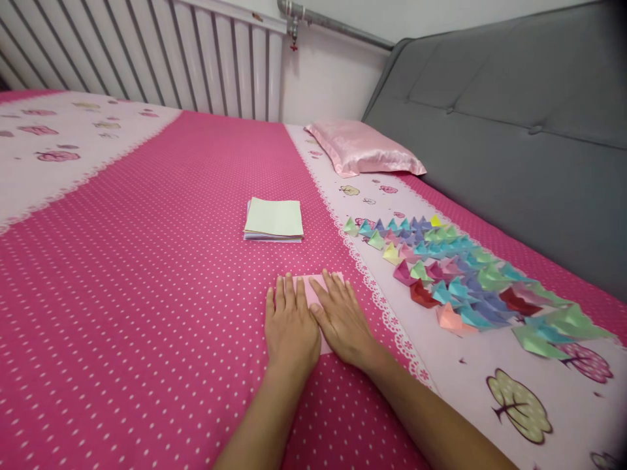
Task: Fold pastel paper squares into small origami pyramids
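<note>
A sheet of pink paper [313,295] lies flat on the bed, mostly covered by my two hands. My left hand [292,320] rests palm down on its left side, fingers stretched forward. On the right side my right hand [341,316] is also laid flat, its fingers a little spread and angled to the left. The thumb of the right hand touches the left hand. Beyond them sits a stack of paper sheets [275,219], with a pale green sheet on top. Whether the pink paper has folds under my hands is hidden.
Several rows of small folded paper boats [458,287] in many colours stand on the right. A pink satin pillow [365,147] lies behind them by the grey headboard [509,111]. A white radiator [196,59] lines the far wall. The bedsheet [147,294] is pink with white dots.
</note>
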{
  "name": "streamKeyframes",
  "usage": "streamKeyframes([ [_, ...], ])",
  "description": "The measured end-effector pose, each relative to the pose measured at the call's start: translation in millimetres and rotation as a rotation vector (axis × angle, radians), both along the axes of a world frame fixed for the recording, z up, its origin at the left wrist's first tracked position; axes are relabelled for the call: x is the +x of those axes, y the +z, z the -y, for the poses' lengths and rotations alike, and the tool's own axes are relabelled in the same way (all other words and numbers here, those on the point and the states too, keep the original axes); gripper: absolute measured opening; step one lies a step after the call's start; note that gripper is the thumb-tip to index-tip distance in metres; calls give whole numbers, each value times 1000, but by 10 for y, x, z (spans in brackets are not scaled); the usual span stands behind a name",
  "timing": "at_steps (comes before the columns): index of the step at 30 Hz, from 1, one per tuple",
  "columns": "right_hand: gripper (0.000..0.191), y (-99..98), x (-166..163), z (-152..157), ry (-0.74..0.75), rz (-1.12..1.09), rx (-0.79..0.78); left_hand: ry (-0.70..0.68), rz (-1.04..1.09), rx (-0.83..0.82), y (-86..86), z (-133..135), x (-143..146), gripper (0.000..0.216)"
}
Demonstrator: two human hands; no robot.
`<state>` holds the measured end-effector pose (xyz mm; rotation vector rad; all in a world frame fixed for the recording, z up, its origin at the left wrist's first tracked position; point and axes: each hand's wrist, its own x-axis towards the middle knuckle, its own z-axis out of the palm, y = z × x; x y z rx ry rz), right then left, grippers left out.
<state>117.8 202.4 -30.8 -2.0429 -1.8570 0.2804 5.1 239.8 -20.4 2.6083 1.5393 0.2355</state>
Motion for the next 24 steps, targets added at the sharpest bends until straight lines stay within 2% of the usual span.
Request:
streamKeyframes([
  [17, 55, -72, 220, -31, -182, 89, 52, 191, -4, 16, 40, -183, -149, 58],
  [21, 48, -95, 318, -66, -243, 84, 135, 248, -4, 79, 56, -237, -184, 55],
  [24, 45, -94, 390, -96, -296, 12, 236, 284, 50, 163, 143, -258, -200, 49],
])
